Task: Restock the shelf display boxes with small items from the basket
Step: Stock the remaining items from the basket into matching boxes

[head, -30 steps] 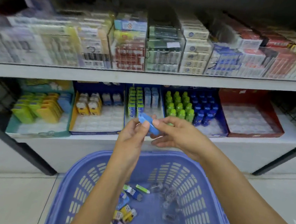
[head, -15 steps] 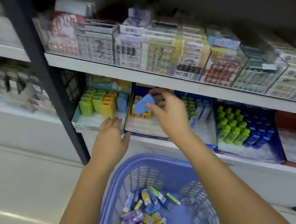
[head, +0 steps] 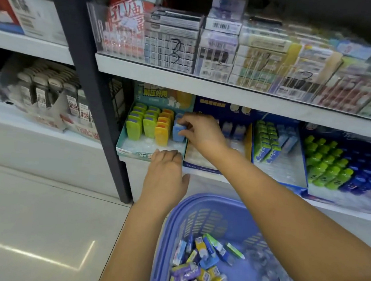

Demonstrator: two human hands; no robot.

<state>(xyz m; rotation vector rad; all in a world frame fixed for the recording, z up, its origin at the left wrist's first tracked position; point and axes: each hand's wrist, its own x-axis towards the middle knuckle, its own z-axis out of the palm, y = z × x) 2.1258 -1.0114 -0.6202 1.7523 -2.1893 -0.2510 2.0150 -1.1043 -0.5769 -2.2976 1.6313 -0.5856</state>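
Note:
A teal display box [head: 133, 150] on the lower shelf holds rows of green, yellow and orange items. My right hand [head: 203, 133] reaches into its right column and pinches a small blue item [head: 177, 132] standing there. My left hand [head: 164, 177] rests with straight fingers on the box's front edge and holds nothing. A blue plastic basket [head: 180, 226] sits below on the floor, with several small packaged items [head: 201, 265] loose inside.
A dark blue display box [head: 202, 165] stands right of the teal one, then boxes of green and blue items [head: 268, 144] and small bottles [head: 328, 164]. A dark shelf upright [head: 89, 84] rises at left. The upper shelf [head: 209, 83] carries clear bins of cartons.
My right hand has carried the blue item left, from over the dark blue box into the teal box. My left hand has moved up to the teal box's front edge. The view shifted left.

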